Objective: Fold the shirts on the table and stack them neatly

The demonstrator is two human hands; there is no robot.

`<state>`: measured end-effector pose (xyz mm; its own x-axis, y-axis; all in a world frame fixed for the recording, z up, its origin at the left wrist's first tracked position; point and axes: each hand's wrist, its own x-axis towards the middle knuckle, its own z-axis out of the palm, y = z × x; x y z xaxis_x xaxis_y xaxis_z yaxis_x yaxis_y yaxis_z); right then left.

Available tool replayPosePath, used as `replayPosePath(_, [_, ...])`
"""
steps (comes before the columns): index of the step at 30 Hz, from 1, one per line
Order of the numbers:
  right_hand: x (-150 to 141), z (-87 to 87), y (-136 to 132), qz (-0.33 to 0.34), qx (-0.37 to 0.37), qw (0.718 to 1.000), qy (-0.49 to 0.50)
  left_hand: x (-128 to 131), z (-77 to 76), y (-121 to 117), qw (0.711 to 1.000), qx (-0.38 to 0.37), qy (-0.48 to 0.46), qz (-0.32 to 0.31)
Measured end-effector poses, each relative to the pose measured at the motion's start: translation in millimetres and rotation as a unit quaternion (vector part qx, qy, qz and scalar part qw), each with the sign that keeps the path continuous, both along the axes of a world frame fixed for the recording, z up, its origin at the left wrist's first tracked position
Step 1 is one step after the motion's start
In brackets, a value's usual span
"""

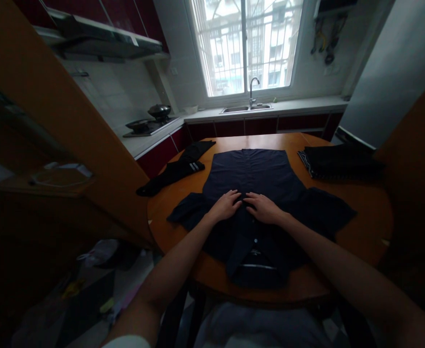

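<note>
A dark navy short-sleeved button shirt (250, 171) lies spread face up on the wooden table, its collar toward me and its hem toward the window. My left hand (227, 205) rests flat on the shirt just left of the button line, fingers stretched out. Just right of that line, my right hand (263, 208) lies on the cloth too, its fingers extended. The fingertips of both hands nearly meet at the middle. A pale button shows below them, near the open collar. Both sleeves are spread out to the sides.
On the round wooden table (270, 140), a black garment with pale stripes (178, 169) lies at the left and folded dark clothes (337, 162) at the right. Beyond are a sink (247, 108) and a stove with pans (158, 112). A plastic bag (102, 251) is on the floor.
</note>
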<state>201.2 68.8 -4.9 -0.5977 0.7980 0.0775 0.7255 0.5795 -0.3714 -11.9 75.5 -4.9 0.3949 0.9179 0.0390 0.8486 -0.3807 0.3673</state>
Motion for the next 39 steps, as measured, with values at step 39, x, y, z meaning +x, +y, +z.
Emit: replayPosePath(39, [-1,0.6,-2,-0.004,-0.011,1.000,-0.011,-188,33.5,-1,0.931,-0.094,0.017,0.354])
